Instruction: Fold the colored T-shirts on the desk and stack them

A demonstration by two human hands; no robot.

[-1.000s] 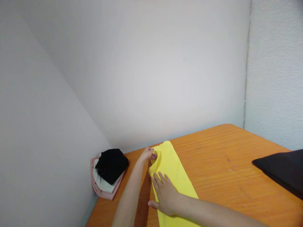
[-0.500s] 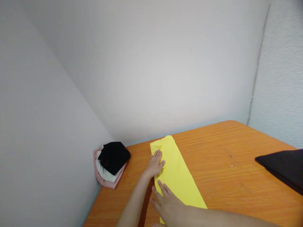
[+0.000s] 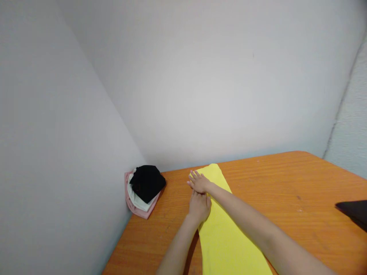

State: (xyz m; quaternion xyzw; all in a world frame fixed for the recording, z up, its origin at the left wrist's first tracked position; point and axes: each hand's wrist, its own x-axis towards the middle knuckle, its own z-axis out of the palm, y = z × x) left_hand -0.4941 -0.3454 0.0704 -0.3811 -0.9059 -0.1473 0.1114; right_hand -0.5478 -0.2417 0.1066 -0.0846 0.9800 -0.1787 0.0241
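left hand [image 3: 200, 207] — flat, palm down | right hand [image 3: 199, 183] — flat, splayed, just beyond

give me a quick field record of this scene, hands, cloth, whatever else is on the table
left: left hand open, flat on the yellow cloth
right: right hand open, flat on the cloth's far end
cloth: folded into a long strip
surface: orange wooden table
corner: stack of folded clothes, black on top
right edge: black fabric, partly out of view
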